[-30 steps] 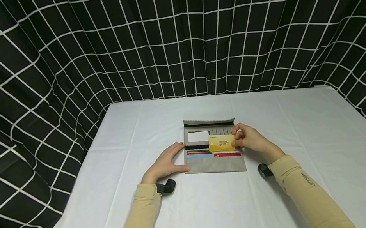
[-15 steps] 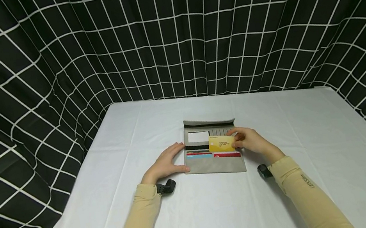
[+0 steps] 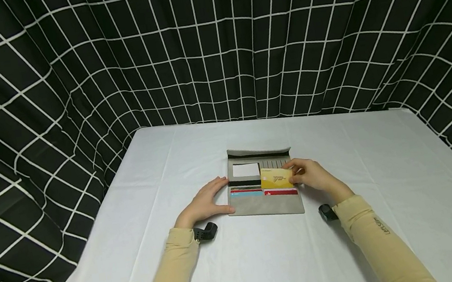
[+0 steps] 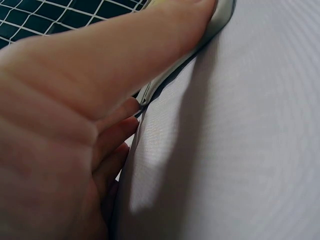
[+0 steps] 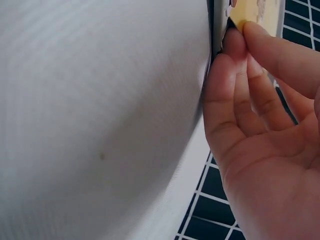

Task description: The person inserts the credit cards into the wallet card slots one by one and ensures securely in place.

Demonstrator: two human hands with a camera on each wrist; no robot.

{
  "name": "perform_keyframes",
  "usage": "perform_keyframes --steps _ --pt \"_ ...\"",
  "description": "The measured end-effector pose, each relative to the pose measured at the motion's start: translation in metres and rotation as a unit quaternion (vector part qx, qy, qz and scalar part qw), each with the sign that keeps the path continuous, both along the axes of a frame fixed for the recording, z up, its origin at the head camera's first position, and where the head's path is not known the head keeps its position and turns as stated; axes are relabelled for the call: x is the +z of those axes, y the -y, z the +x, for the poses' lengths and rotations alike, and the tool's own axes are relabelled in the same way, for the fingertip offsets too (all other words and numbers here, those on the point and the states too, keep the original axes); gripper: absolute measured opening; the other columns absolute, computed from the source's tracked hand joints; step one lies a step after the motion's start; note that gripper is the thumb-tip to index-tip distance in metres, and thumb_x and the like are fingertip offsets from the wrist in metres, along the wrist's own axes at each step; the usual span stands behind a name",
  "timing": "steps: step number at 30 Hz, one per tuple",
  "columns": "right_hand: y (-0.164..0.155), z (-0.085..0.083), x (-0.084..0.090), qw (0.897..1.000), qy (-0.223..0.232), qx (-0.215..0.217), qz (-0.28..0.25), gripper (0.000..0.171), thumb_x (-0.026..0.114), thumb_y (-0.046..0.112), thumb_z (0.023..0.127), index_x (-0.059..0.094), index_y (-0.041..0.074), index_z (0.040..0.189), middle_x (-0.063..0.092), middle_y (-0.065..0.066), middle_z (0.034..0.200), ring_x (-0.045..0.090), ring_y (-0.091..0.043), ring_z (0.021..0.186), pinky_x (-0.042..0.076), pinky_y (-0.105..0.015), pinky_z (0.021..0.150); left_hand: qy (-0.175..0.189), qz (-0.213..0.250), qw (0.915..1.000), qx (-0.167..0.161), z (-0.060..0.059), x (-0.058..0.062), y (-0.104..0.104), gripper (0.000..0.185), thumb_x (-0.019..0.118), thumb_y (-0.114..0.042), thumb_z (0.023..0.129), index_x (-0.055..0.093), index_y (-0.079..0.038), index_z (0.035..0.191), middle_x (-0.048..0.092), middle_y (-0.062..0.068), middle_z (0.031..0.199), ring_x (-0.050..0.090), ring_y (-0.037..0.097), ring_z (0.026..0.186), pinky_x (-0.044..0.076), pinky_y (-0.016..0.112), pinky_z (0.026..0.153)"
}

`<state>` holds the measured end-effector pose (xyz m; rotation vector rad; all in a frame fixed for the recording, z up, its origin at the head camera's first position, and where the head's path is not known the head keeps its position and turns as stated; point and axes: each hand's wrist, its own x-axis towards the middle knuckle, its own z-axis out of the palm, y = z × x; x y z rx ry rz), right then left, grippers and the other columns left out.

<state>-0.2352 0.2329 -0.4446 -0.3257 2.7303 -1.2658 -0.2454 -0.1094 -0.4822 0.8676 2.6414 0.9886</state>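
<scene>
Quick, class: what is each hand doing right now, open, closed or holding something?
Left hand: open, resting flat against the left edge of the grey wallet.
Right hand: pinching the yellow card over the wallet.

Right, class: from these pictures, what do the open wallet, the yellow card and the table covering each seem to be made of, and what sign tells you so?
Wallet: grey, matte, probably leather or an imitation; it lies flat with stitched-looking card slots.
Yellow card: likely plastic; stiff, flat and slightly glossy, with print, pinched by the right hand.
Table covering: white woven cloth, judging by its fold creases and the fine weave in the wrist views.
</scene>
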Motion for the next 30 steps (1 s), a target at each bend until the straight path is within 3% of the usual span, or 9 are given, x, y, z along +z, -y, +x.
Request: perform_keyframes --steps 30 --pt "-0.0062 0.0016 -0.002 1.0 -0.013 0.002 -0.004 0.031 0.065 -0.006 0.08 0.061 0.0 0.111 0.054 -0.013 0.085 0.05 -0.027 0.076 0.043 -0.03 0.061 0.001 0.002 1.0 -0.002 0.0002 0.0001 0.0003 0.091 0.072 -0.054 0.072 0.034 -0.016 0.145 0.026 0.002 0.15 0.017 0.019 0.137 0.016 0.046 0.108"
